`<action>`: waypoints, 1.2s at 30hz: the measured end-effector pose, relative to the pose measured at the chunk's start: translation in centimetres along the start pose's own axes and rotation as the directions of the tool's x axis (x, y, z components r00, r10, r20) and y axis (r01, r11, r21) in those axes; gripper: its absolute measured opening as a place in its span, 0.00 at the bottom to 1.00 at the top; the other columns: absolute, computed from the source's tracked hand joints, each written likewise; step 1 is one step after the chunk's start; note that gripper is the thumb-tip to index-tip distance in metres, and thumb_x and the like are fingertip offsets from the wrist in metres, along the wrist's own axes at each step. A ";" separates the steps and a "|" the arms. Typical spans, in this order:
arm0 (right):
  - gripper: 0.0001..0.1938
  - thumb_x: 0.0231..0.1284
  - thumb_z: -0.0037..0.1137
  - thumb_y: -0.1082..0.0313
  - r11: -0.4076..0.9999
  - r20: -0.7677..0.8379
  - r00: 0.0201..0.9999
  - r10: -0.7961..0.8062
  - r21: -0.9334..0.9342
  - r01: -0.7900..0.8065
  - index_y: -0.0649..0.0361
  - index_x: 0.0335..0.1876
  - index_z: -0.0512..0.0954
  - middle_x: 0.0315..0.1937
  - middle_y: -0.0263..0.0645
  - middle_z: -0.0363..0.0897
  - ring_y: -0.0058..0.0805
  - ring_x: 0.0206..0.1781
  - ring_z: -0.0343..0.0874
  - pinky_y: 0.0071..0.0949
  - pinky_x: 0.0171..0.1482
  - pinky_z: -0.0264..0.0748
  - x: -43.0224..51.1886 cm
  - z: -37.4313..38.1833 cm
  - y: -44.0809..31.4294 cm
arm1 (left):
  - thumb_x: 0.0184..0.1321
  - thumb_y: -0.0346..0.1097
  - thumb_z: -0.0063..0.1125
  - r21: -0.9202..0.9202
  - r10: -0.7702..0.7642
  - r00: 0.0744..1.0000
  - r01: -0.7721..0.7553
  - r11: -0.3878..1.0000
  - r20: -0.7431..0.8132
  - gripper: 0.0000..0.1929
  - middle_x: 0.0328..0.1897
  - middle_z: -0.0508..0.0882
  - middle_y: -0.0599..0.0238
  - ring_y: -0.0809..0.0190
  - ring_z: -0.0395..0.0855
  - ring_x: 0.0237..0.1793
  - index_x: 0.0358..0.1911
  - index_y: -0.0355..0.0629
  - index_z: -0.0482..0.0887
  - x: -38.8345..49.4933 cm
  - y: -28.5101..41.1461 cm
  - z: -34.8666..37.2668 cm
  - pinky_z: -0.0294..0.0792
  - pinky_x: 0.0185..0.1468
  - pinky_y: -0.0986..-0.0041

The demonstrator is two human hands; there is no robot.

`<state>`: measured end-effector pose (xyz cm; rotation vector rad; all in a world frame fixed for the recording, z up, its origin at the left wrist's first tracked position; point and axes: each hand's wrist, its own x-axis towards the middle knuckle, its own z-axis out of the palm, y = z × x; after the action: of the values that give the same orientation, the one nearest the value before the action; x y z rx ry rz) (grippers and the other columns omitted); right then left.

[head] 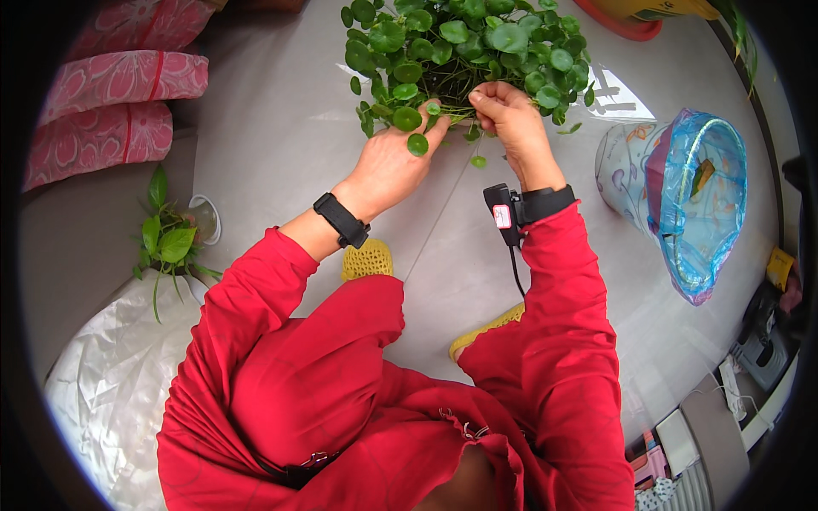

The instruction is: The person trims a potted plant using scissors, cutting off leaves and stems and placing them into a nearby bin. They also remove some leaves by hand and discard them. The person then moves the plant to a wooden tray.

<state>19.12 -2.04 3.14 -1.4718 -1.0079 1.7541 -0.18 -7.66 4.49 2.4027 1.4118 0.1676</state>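
Observation:
A bushy potted plant with round green leaves (pixel 511 38) stands on the floor before me, its pot mostly hidden by foliage. My left hand (pixel 399 156) reaches into its near left edge, fingers spread among the stems, with a few round leaves lying over them. At the near right edge is my right hand (pixel 514 124), thumb and forefinger pinched together at the thin stems; whether a stem is between them is too small to tell. Some leaves on long stems hang down between the two hands.
A wastebasket with a blue plastic liner (pixel 696 211) stands at right, something yellow-brown inside. At left, a leafy plant (pixel 169 243) is beside a clear cup (pixel 206 219). Pink floral cushions (pixel 121 83) lie upper left. A red-rimmed container (pixel 639 29) is at the top right.

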 end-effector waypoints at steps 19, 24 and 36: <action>0.09 0.49 0.60 0.68 0.701 -0.160 0.917 -0.365 -0.695 0.158 0.64 0.35 0.84 0.32 0.50 0.84 0.46 0.35 0.84 0.36 0.41 0.79 4.1 6.4 0.4 | 0.44 0.27 0.63 -0.046 0.033 0.999 -0.034 0.998 -0.027 0.29 0.53 0.74 0.48 0.44 0.81 0.39 0.56 0.42 0.73 -0.5 0.0 0.2 0.77 0.38 0.57; 0.09 0.50 0.61 0.68 0.752 -0.236 0.830 -0.506 -0.591 0.291 0.63 0.35 0.82 0.31 0.48 0.83 0.45 0.35 0.83 0.37 0.41 0.78 3.6 6.0 1.4 | 0.44 0.27 0.63 -0.015 0.027 0.998 -0.028 0.999 -0.062 0.26 0.52 0.74 0.48 0.44 0.81 0.38 0.52 0.42 0.74 -0.4 0.1 0.2 0.77 0.38 0.58; 0.07 0.52 0.57 0.69 0.599 -0.158 0.830 -0.536 -0.763 0.242 0.60 0.36 0.81 0.38 0.47 0.80 0.50 0.38 0.81 0.44 0.42 0.77 2.9 6.3 1.2 | 0.45 0.29 0.63 0.020 0.050 0.998 -0.050 0.999 -0.049 0.25 0.49 0.76 0.49 0.47 0.81 0.36 0.51 0.42 0.74 -0.5 -0.2 0.4 0.76 0.37 0.59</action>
<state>12.42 -1.20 1.13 -1.7473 -1.7645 0.6915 -0.51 -8.05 4.06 2.4669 1.3814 0.2289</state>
